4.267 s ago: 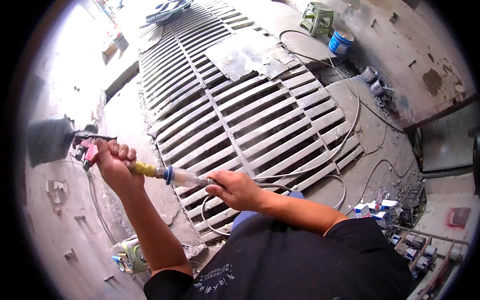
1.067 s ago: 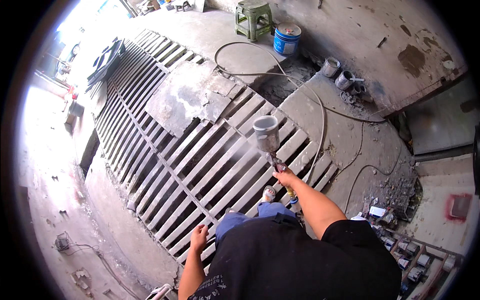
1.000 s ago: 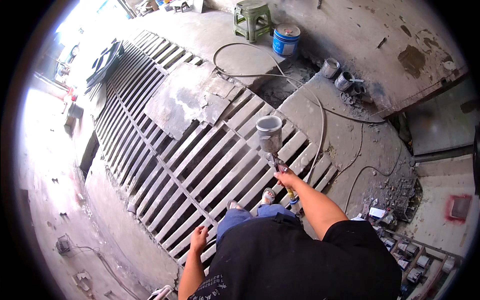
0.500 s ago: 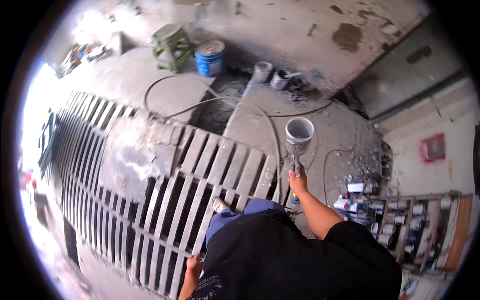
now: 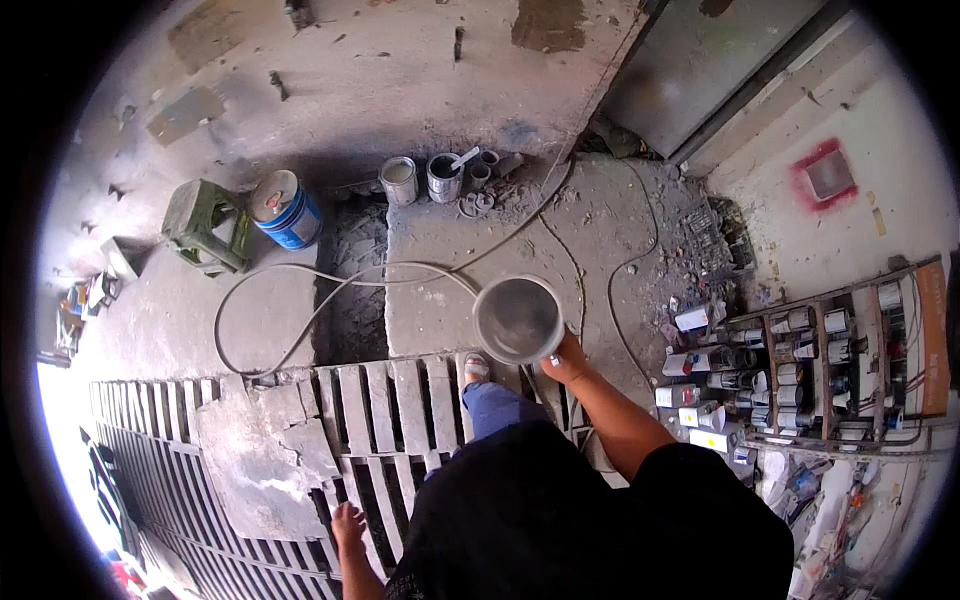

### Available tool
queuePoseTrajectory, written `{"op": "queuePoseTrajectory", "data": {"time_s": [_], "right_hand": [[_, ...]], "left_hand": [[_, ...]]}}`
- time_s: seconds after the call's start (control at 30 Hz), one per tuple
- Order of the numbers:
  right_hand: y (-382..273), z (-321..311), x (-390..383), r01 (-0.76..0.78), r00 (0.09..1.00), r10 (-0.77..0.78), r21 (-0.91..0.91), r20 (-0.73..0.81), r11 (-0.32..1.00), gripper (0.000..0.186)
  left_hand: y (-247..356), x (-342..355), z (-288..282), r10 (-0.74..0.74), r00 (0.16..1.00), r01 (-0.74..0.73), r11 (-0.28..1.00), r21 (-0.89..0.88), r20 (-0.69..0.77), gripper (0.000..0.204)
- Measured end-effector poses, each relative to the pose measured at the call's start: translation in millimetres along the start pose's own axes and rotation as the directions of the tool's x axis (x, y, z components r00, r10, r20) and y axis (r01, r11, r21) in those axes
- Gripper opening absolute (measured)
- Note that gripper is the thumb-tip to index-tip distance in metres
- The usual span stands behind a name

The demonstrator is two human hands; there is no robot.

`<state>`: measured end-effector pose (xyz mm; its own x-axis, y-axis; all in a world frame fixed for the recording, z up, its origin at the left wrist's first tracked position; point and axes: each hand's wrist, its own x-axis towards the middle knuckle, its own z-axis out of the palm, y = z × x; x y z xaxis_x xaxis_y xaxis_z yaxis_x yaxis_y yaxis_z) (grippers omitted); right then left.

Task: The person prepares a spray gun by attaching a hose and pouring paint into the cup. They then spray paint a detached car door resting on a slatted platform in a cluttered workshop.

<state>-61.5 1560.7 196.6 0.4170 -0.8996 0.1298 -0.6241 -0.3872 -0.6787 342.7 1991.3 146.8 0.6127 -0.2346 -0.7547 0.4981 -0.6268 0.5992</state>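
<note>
The spray gun's round metal cup (image 5: 518,319) sat in front of you above the concrete floor, your right hand (image 5: 563,362) clenched on the gun beneath it. Your left hand (image 5: 348,524) hung loose and empty over the slatted metal grille (image 5: 390,410). Paint cans (image 5: 420,178) stood far off.

Dusty concrete floor (image 5: 440,90), slatted grate (image 5: 385,410) w/ hose (image 5: 300,275) looped nearby. Green stool (image 5: 205,225) & blue bucket (image 5: 285,208) upper left; shelf (image 5: 830,360) of cans right.

a grey, round metal cup of a spray gun (image 5: 518,319), its open mouth facing up, sits held upright above the dusty concrete floor, just past the slatted grating's edge.
</note>
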Motion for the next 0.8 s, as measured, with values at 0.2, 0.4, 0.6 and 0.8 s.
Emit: {"op": "queuePoseTrajectory", "data": {"time_s": [0.2, 0.4, 0.6, 0.8], "right_hand": [[14, -16, 91, -0.164, 0.984, 0.143, 0.223, 0.103, 0.961, 0.050], [50, -8, 165, -0.445, 0.885, 0.397, 0.190, 0.244, 0.875, 0.045], [108, 27, 229, -0.704, 0.675, 0.648, 0.046, 0.353, 0.708, 0.046], [184, 54, 287, -0.648, 0.691, 0.695, -0.256, 0.200, 0.717, 0.041]], "left_hand": [[42, 23, 82, -0.114, 0.951, 0.053, 0.976, 0.210, 0.289, 0.027], [95, 66, 111, -0.151, 0.961, 0.126, 0.985, 0.117, 0.232, 0.027], [132, 133, 125, -0.196, 0.955, 0.195, 0.980, 0.027, 0.223, 0.015], [241, 168, 178, -0.181, 0.961, 0.160, 0.980, 0.116, 0.208, 0.020]]}}
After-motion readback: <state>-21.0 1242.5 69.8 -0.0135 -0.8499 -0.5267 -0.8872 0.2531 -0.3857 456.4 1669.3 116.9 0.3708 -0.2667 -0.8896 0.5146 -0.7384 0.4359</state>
